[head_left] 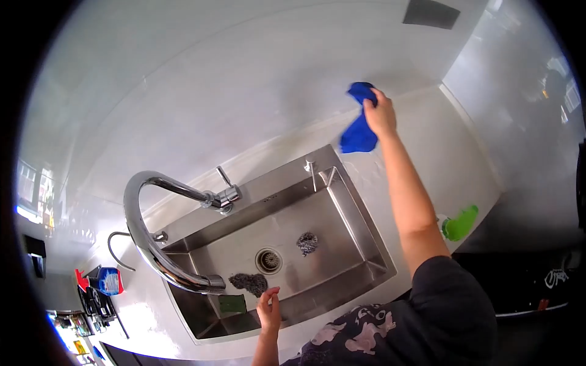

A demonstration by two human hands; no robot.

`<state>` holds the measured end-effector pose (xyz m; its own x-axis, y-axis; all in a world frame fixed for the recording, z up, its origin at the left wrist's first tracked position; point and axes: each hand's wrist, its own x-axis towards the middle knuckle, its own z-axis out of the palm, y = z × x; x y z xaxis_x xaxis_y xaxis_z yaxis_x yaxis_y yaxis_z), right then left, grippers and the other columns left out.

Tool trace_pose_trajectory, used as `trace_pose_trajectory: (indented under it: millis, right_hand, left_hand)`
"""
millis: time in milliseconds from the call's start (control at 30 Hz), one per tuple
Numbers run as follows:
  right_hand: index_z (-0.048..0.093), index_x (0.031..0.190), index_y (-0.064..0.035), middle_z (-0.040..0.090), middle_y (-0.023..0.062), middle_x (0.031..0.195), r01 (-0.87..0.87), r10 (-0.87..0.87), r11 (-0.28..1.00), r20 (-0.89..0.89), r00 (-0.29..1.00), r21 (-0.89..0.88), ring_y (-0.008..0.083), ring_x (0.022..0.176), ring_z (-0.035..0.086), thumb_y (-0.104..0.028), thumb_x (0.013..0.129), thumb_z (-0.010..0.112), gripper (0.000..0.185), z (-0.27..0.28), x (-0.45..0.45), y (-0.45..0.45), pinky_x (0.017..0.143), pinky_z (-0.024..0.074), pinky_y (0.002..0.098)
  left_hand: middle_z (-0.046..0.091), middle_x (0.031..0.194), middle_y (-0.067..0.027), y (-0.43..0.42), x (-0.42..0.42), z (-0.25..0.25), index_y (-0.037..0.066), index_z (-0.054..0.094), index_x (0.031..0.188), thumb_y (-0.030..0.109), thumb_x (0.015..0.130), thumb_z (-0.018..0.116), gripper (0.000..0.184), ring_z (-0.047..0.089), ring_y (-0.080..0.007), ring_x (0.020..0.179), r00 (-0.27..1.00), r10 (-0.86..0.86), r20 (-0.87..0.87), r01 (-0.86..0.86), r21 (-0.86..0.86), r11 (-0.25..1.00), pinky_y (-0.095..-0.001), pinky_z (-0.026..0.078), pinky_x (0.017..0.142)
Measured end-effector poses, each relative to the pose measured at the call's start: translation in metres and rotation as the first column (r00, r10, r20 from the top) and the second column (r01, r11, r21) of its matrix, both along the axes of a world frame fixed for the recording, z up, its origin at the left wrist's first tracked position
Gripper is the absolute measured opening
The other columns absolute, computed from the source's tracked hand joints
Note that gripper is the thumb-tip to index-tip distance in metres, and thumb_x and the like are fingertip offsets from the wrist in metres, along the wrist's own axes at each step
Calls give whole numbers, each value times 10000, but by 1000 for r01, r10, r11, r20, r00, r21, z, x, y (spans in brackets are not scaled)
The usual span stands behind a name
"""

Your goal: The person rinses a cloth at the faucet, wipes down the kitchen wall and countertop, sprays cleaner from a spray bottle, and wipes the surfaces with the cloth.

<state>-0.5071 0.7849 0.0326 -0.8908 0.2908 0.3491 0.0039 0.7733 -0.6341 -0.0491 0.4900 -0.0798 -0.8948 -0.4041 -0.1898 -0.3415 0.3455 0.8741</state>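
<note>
My right hand (381,114) grips a blue cloth (359,135) at the back of the counter, right of the sink. The cloth hangs from my fingers in two lobes, close to the wall. Above the front part of the steel sink (378,259), my left hand (268,310) has loosely bent fingers, slightly apart, with nothing visible in them. Nearest to it lie a dark mesh scourer (249,283) and a green scouring pad (232,304). A steel wool ball (307,243) sits in the sink, to the right of the drain (268,261).
A tall curved faucet (140,226) arches over the sink's left side. A soap dispenser (310,166) stands at the back rim. Right of my arm is a bright green item (461,224). A blue bottle with a red top (110,281) stands at the left.
</note>
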Motion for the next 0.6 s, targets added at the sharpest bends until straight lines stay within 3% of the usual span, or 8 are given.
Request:
trace_pose_trajectory:
  millis: [67, 133, 200, 300, 333, 433, 533, 600]
  right_hand:
    - [392, 1346, -130, 402, 200, 1349, 81, -103, 992, 247, 964, 100, 400, 1231, 378, -445, 870, 432, 572, -81, -46, 37, 1030, 303, 464]
    - [301, 1400, -124, 249, 187, 1451, 157, -224, 970, 432, 874, 185, 396, 1322, 232, -467, 888, 378, 621, -150, -61, 52, 1081, 205, 483]
    - [306, 1387, -117, 180, 170, 1477, 126, -235, 957, 444, 865, 261, 440, 1305, 223, -373, 890, 379, 563, -141, -49, 6, 1065, 240, 500]
    - [409, 1285, -51, 307, 213, 1385, 67, -219, 946, 472, 854, 318, 451, 1261, 277, -327, 852, 461, 516, -130, -39, -71, 1019, 314, 506]
    - [424, 1259, -51, 400, 200, 1309, 79, -169, 977, 490, 855, 199, 416, 1249, 313, -271, 859, 451, 457, -103, -17, -92, 990, 313, 522]
    - [491, 1222, -70, 469, 177, 1241, -97, -128, 917, 516, 847, 387, 392, 1194, 403, -264, 842, 508, 427, -102, -20, -108, 931, 385, 486]
    - [620, 1061, -43, 553, 201, 1161, -320, 95, 876, 522, 848, 361, 364, 1075, 519, -190, 761, 521, 349, -82, -11, -121, 866, 443, 450]
    - [682, 919, -60, 635, 180, 988, -654, 365, 691, 632, 683, 308, 340, 924, 604, -149, 715, 525, 272, -78, -20, -128, 791, 483, 415]
  left_hand:
    - [652, 898, -106, -1, 10, -3, 19, 631, 947, 56, 878, 507, 147, 623, -197, 863, 998, 33, 45, -33, -17, 999, -291, 466, 786]
    - [652, 891, -106, -2, 25, -10, 20, 635, 940, 57, 876, 508, 147, 624, -196, 858, 992, 74, 98, -71, -30, 997, -289, 468, 778]
    - [653, 873, -100, -7, 41, -19, 28, 638, 935, 61, 875, 507, 147, 626, -193, 849, 986, 131, 107, -133, 11, 991, -285, 471, 762]
    - [655, 854, -98, -11, 62, -25, 39, 639, 916, 44, 856, 516, 137, 628, -214, 819, 989, 128, 80, -129, 10, 992, -297, 473, 736]
    - [655, 851, -96, -13, 58, -22, 42, 639, 907, 34, 848, 518, 135, 627, -227, 799, 993, 91, 75, -90, -9, 996, -306, 473, 723]
    - [652, 834, -86, -23, 53, -15, 57, 640, 895, -3, 822, 512, 159, 612, -255, 746, 1000, 29, 3, -29, -111, 993, -332, 464, 690]
    - [649, 825, -85, -33, 54, -11, 61, 639, 898, -21, 800, 513, 179, 608, -259, 739, 1000, 25, -18, -27, -114, 993, -338, 460, 692]
    - [648, 823, -87, -40, 58, -11, 60, 638, 902, -29, 788, 515, 190, 609, -259, 742, 999, 33, -5, -33, -89, 995, -339, 459, 699]
